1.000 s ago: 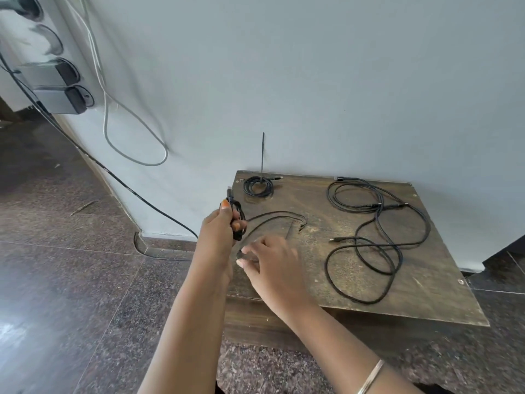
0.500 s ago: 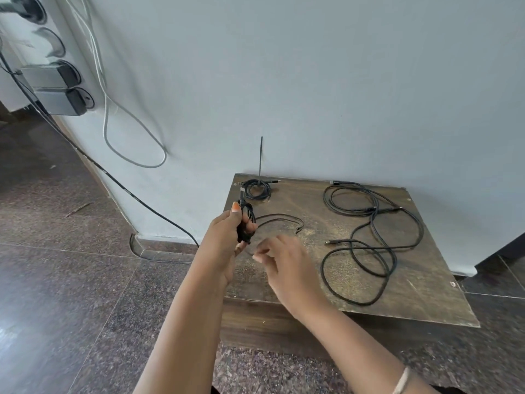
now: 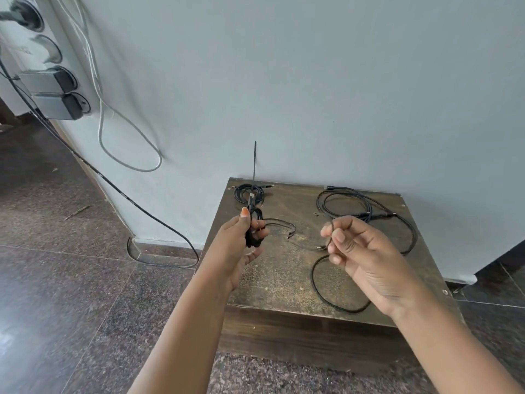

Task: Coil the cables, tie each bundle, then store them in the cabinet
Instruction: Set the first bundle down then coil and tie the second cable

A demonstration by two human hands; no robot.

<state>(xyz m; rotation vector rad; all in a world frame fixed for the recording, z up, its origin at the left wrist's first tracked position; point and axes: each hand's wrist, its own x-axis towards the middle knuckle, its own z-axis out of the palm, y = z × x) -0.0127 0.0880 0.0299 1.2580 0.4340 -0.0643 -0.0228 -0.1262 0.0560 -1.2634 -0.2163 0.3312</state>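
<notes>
While left hand (image 3: 237, 240) grips a black bundle (image 3: 253, 228), right hand (image 3: 360, 251) pinches its thin tail (image 3: 284, 223), loose cable (image 3: 366, 211) behind

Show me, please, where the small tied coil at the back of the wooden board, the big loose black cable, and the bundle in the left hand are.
Small tied coil (image 3: 249, 193), head view, on its looped strands.
Loose black cable (image 3: 345, 194), head view, on its far loop.
Bundle (image 3: 251, 239), head view, on the folded strands under the left hand (image 3: 237, 243) thumb.
</notes>
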